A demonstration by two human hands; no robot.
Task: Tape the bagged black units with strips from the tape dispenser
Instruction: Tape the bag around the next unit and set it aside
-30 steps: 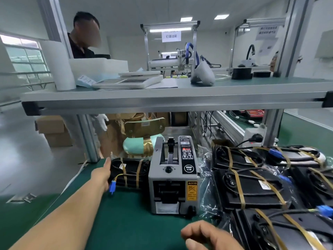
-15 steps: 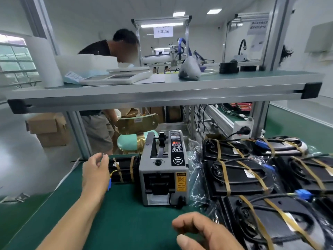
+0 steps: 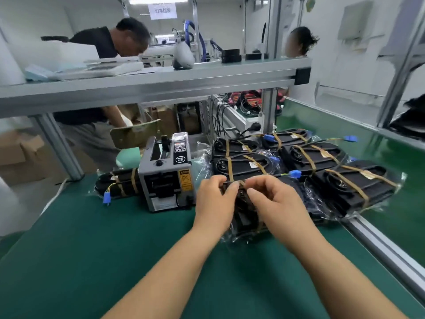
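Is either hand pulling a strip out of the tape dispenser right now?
No, the left hand and the right hand both pinch at a bagged black unit lying to the right of the tape dispenser.

Hanging sign [image 3: 162,10] — Chinese characters, blurred; tape dispenser [image 3: 165,180] labels illegible.

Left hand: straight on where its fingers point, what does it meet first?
Left hand pinches at the near bagged unit, fingers pointing away and slightly right. Straight on, it probably meets the taped bagged unit just behind; depth unclear.
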